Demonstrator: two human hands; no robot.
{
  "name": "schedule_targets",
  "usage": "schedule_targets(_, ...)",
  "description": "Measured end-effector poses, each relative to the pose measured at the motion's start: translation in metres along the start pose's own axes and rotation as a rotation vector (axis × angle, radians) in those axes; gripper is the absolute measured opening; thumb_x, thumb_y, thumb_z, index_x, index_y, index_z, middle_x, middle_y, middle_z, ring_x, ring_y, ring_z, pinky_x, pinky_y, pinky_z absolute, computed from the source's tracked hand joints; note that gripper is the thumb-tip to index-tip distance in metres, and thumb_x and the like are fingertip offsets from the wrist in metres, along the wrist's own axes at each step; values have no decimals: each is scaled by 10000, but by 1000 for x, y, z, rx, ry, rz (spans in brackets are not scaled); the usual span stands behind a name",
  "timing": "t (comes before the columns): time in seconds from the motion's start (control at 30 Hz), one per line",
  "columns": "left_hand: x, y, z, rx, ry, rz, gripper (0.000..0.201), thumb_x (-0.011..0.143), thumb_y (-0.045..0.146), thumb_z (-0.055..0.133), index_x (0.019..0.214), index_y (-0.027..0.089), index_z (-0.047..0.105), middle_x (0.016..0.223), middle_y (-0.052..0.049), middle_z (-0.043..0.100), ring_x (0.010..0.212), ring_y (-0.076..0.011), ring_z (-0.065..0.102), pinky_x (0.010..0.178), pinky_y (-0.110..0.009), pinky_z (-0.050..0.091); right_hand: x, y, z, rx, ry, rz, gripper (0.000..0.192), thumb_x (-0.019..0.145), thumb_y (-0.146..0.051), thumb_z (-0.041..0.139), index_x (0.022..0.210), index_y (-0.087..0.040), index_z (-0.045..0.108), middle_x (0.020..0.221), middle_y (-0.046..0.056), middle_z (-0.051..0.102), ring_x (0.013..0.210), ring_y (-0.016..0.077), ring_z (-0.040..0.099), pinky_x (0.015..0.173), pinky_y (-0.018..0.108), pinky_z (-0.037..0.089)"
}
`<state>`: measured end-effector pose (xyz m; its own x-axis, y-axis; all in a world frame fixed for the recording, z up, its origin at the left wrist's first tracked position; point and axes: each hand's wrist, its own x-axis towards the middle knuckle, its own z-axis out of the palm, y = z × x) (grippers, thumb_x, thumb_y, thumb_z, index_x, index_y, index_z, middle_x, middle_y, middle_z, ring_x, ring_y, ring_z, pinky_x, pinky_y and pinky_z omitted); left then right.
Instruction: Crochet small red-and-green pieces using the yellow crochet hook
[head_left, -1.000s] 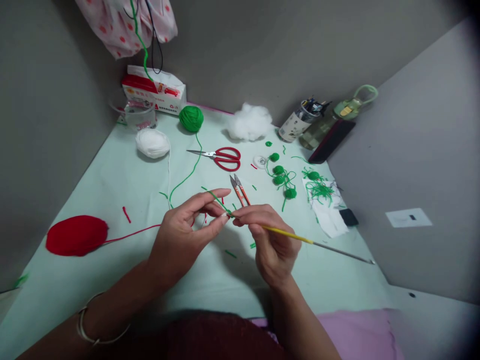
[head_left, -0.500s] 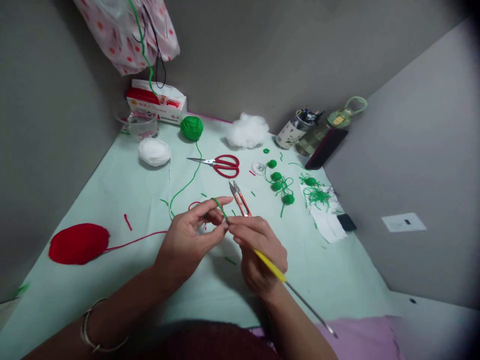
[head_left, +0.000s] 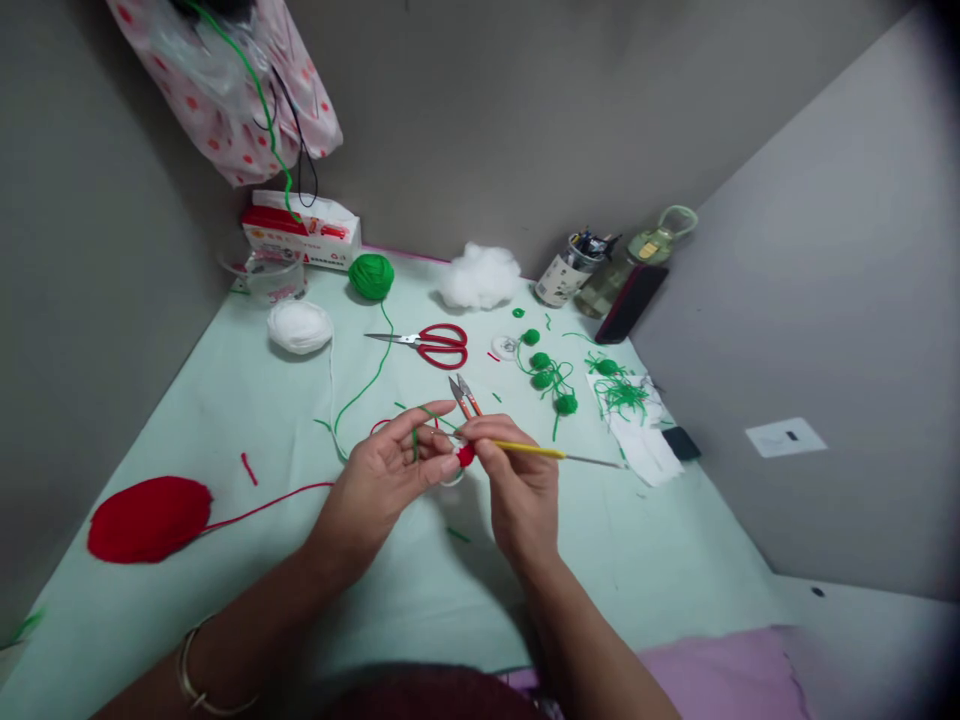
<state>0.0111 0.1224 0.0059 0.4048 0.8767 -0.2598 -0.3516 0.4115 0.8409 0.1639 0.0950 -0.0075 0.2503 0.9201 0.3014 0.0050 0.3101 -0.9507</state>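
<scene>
Red crochet piece (head_left: 466, 456) pinched by left hand (head_left: 386, 478), right hand (head_left: 517, 485) gripping yellow hook (head_left: 536, 451), box lettering unreadable.

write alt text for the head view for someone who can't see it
Over a pale green table, the left hand pinches a small red crocheted piece with green yarn while the right hand works a yellow-handled crochet hook into it. Red scissors and yarn balls lie beyond.
</scene>
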Motion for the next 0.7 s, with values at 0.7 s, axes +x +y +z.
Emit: schedule_targets(0.7, 7, 8, -10, 464, 81, 171, 456, 843, 320, 804, 1283, 248, 704, 1020, -35, 729, 1008, -214, 673, 990, -364, 502, 9, 10, -3, 566, 17, 612, 251, 794, -443, 855, 909, -244, 754, 788, -22, 675, 712, 100, 605, 674, 203, 527)
